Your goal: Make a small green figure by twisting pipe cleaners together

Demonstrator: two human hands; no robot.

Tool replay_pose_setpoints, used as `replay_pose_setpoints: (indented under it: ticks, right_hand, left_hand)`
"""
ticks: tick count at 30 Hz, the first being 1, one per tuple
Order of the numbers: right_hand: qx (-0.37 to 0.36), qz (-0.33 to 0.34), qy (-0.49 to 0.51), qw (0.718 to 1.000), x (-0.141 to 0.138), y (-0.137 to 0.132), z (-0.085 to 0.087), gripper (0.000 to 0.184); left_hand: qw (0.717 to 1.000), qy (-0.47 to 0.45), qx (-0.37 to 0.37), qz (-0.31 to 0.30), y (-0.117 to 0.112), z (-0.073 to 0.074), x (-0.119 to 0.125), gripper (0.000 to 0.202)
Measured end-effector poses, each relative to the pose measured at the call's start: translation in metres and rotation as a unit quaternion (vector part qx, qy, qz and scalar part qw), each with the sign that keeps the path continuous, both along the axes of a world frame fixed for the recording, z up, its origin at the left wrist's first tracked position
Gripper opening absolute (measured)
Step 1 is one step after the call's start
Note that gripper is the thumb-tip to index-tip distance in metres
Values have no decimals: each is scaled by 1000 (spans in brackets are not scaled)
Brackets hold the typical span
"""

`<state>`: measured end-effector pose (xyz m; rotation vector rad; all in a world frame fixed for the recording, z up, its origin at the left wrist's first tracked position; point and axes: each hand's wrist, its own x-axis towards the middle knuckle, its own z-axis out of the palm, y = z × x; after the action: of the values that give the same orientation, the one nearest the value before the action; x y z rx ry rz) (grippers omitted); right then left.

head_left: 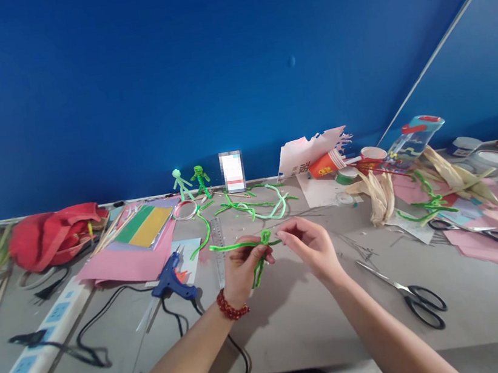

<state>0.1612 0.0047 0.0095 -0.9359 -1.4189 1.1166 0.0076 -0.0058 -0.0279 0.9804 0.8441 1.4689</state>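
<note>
Here, left fingers (256, 253) pinch twisted green pipe cleaners (265, 237) while right fingers (291, 243) grip one end (275, 242).

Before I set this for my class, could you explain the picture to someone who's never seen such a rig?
There is no machine, only a person working bare-handed. The single picture comes from a camera worn on the head, looking forward and down. The left hand, wearing a red beaded bracelet, holds a bright green fuzzy-wire shape; the right hand pinches one end. On the grey tabletop lie a blue plastic glue gun and, beside the right forearm, black-handled metal scissors. Two small green figures stand before the blue wall.
</note>
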Motion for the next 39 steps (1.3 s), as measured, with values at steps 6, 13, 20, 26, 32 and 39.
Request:
replay_pose_setpoints:
  ticks: [6, 13, 20, 26, 32, 39]
  right_hand:
    - [89, -26, -86, 992, -5, -4, 1, 7]
    - [144, -78, -172, 972, -5, -3, 0, 10]
    - [196, -140, -261, 935, -10, -3, -6, 10]
    - [249, -104, -264, 926, 3, -1, 0, 9]
    - [190, 9, -151, 970, 20, 10, 6, 19]
    - [177, 64, -127, 974, 17, 14, 2, 10]
  left_hand:
    - [999, -23, 23, -29, -2, -4, 2, 21]
    - [999, -31, 17, -14, -4, -2, 4, 19]
    - [1000, -10, 4, 10, -3, -3, 5, 19]
    - [998, -31, -36, -28, 0, 2, 2, 25]
    - [987, -72, -79, -120, 1, 3, -2, 30]
    - [984, -72, -69, -147, -2, 3, -1, 27]
